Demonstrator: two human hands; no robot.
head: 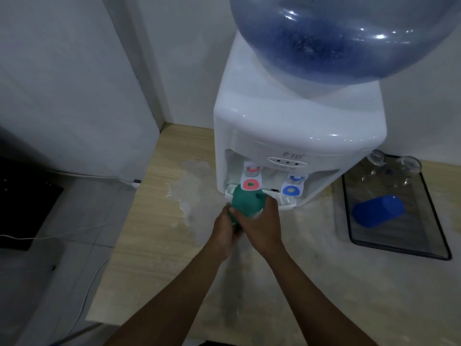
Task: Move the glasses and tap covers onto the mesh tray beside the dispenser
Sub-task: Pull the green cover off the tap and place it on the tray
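Head view: dispenser (pixel 299 126) reads "TD"; hands (pixel 247 226) grip green cover (pixel 245 199).

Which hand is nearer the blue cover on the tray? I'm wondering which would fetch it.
Right. The right hand grips the green cover at the red tap, on the side toward the blue cover; the left hand holds its far side.

blue water bottle (pixel 349 33) atop | white cable (pixel 82 283) on floor | wooden counter (pixel 154 245)
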